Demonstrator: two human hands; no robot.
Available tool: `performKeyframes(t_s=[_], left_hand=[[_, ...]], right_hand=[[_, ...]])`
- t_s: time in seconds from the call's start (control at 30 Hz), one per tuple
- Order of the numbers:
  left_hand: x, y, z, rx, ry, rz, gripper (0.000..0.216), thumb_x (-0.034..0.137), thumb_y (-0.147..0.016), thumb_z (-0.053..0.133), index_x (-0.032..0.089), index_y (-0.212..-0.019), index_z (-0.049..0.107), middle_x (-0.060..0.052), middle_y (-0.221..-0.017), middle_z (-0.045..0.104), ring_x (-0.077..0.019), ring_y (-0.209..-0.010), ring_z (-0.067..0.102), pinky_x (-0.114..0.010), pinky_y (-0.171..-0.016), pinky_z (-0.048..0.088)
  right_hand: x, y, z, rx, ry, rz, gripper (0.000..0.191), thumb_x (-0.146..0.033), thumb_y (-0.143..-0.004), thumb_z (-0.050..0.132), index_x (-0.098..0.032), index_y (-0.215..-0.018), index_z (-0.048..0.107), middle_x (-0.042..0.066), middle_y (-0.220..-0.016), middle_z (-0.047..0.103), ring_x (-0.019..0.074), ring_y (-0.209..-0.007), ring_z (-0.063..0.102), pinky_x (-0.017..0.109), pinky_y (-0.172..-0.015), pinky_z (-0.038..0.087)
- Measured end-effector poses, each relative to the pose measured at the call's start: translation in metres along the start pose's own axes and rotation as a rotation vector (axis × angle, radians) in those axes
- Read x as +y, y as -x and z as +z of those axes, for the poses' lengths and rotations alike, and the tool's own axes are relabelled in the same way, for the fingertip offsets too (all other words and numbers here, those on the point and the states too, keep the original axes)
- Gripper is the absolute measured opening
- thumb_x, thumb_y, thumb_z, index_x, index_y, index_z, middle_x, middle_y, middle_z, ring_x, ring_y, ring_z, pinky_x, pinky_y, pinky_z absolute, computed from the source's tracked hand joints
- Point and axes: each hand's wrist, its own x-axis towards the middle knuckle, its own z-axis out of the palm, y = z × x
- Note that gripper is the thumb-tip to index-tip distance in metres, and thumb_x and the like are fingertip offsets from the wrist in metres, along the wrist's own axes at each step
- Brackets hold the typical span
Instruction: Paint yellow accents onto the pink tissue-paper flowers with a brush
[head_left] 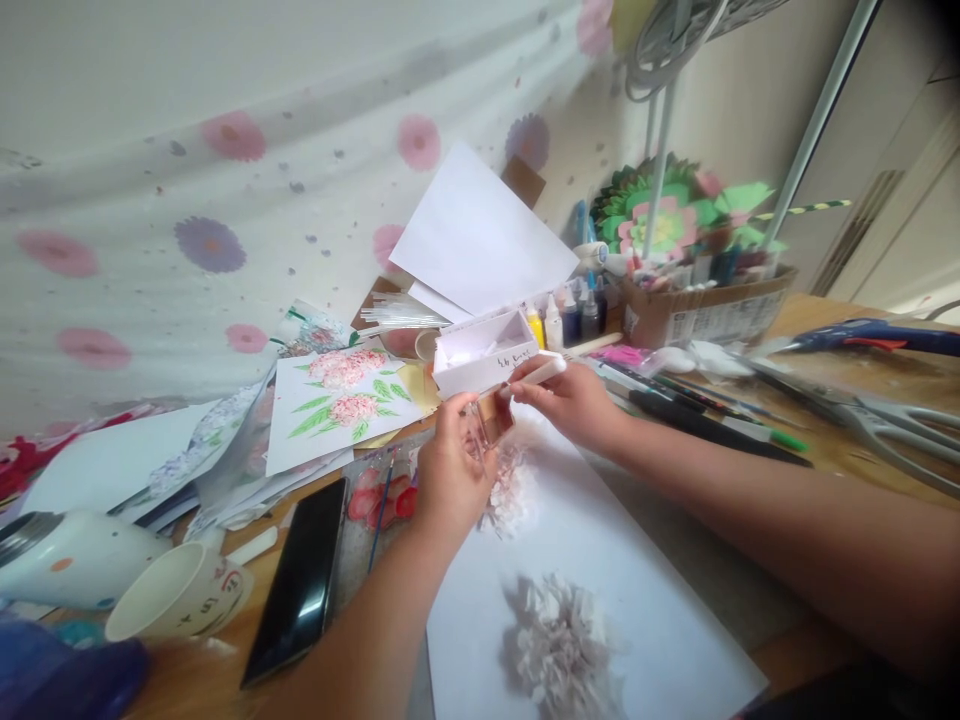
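My left hand (pixel 452 470) is closed around a small clear container (pixel 491 418) with a brownish inside, held above a white sheet (pixel 660 610). My right hand (pixel 570 396) pinches a short white stick-like tool (pixel 541 372) whose tip points at that container. Just behind both hands sits a small open white box (pixel 484 358) with handwriting on its side. Two pale pink paper flowers (pixel 559 640) lie on the white sheet, one partly hidden under my left hand.
A black phone (pixel 300 582), a cream mug (pixel 180 592) and a white kettle (pixel 67 555) stand at the left. A flower painting (pixel 341 400) lies behind. A cardboard box of supplies (pixel 705 305), paint bottles (pixel 566 320), pens (pixel 712 415), scissors (pixel 892 425) and a blue glue gun (pixel 877 335) fill the right.
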Motion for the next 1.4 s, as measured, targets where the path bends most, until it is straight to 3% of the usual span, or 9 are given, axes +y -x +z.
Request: performKeyframes(t_s=[0.17, 0.4, 0.57, 0.8, 0.97, 1.2, 1.4], left_hand=[[-0.005, -0.001, 0.001, 0.003, 0.015, -0.007, 0.056, 0.001, -0.073, 0.066, 0.023, -0.12, 0.048, -0.001, -0.093, 0.076, -0.019, -0.081, 0.075, -0.029, -0.071, 0.059], [-0.004, -0.001, 0.002, 0.016, 0.03, -0.015, 0.057, 0.003, -0.072, 0.067, 0.025, -0.121, 0.049, 0.001, -0.092, 0.075, -0.0185, -0.079, 0.075, -0.027, -0.069, 0.058], [-0.007, -0.002, 0.002, 0.027, 0.024, -0.033, 0.056, 0.004, -0.072, 0.067, 0.024, -0.121, 0.049, -0.001, -0.094, 0.075, -0.0208, -0.084, 0.075, -0.029, -0.071, 0.057], [-0.005, -0.002, 0.001, 0.013, 0.027, -0.039, 0.057, 0.006, -0.072, 0.068, 0.025, -0.122, 0.049, -0.001, -0.093, 0.075, -0.0205, -0.083, 0.075, -0.029, -0.071, 0.057], [-0.008, -0.002, 0.001, 0.011, 0.019, -0.042, 0.056, 0.005, -0.072, 0.067, 0.025, -0.122, 0.048, -0.002, -0.094, 0.075, -0.0222, -0.088, 0.075, -0.031, -0.075, 0.056], [-0.005, -0.002, 0.001, 0.011, 0.024, -0.041, 0.057, 0.006, -0.072, 0.067, 0.025, -0.123, 0.048, -0.001, -0.092, 0.076, -0.0212, -0.082, 0.076, -0.031, -0.072, 0.057], [-0.007, -0.002, 0.001, 0.02, 0.035, -0.043, 0.057, 0.005, -0.073, 0.066, 0.026, -0.122, 0.047, -0.003, -0.098, 0.076, -0.0227, -0.091, 0.075, -0.032, -0.076, 0.058]], right_hand=[[0.002, 0.002, 0.002, -0.103, 0.002, -0.023, 0.021, -0.035, -0.095, 0.062, -0.015, -0.101, 0.067, 0.003, -0.096, 0.071, 0.0145, -0.08, 0.069, 0.034, -0.073, 0.059], [0.003, -0.001, 0.0, 0.03, 0.053, -0.008, 0.022, -0.035, -0.096, 0.06, -0.016, -0.105, 0.067, 0.005, -0.103, 0.071, 0.0168, -0.089, 0.069, 0.038, -0.08, 0.058], [0.003, 0.004, 0.003, -0.091, 0.032, -0.055, 0.021, -0.034, -0.095, 0.062, -0.015, -0.102, 0.067, 0.003, -0.097, 0.071, 0.0146, -0.081, 0.069, 0.034, -0.073, 0.059], [0.004, 0.0, 0.002, 0.049, 0.066, -0.03, 0.022, -0.034, -0.097, 0.06, -0.016, -0.107, 0.066, 0.005, -0.107, 0.07, 0.0176, -0.092, 0.068, 0.039, -0.082, 0.058], [0.004, 0.001, 0.001, -0.076, 0.068, -0.028, 0.022, -0.034, -0.095, 0.063, -0.015, -0.104, 0.067, 0.003, -0.098, 0.071, 0.015, -0.081, 0.069, 0.034, -0.073, 0.059], [0.006, 0.002, 0.002, 0.06, 0.066, -0.033, 0.021, -0.034, -0.096, 0.06, -0.016, -0.105, 0.067, 0.005, -0.104, 0.07, 0.0167, -0.089, 0.068, 0.037, -0.08, 0.058], [0.002, 0.004, 0.005, -0.091, 0.0, -0.067, 0.02, -0.033, -0.095, 0.062, -0.015, -0.103, 0.067, 0.003, -0.097, 0.071, 0.0144, -0.08, 0.069, 0.033, -0.072, 0.059]])
